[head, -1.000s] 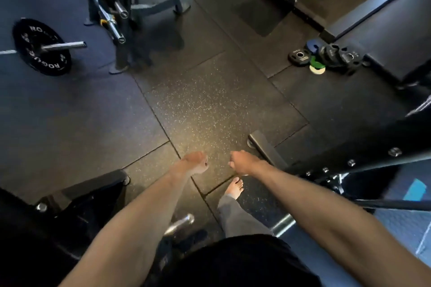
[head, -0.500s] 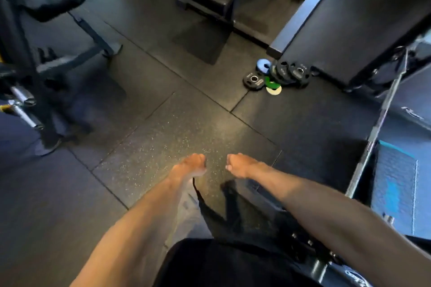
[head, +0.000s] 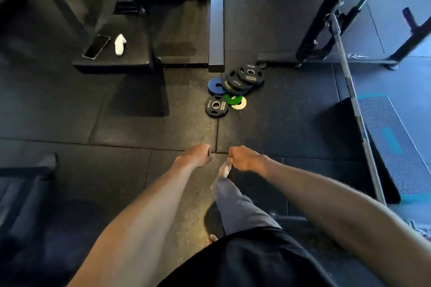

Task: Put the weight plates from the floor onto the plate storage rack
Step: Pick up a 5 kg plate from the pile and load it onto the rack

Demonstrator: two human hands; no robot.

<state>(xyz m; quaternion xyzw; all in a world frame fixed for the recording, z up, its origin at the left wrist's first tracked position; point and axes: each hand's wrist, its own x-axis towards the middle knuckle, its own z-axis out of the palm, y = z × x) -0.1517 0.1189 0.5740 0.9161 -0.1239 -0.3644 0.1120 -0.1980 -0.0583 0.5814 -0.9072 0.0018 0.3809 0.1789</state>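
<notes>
A small pile of weight plates lies on the black rubber floor ahead of me. A black plate (head: 216, 105) lies flat at the front, with a green plate (head: 232, 99) and a cream plate (head: 240, 105) beside it. Behind them are a blue plate (head: 215, 85) and overlapping black plates (head: 243, 77). My left hand (head: 197, 154) and my right hand (head: 243, 158) hang out in front of me, fingers loosely curled, holding nothing, well short of the pile. No plate storage rack is plainly in view.
A long steel barbell (head: 356, 112) slants down the right side beside a black rack upright (head: 326, 7). A grey beam (head: 216, 21) ends just behind the plates. A phone (head: 96, 46) and a white bottle (head: 120, 44) lie on a low black platform (head: 112, 65) at left.
The view has swung towards the plate pile, which now sits nearer and centred ahead. Both hands stay side by side, holding nothing. My foot has stepped forward.
</notes>
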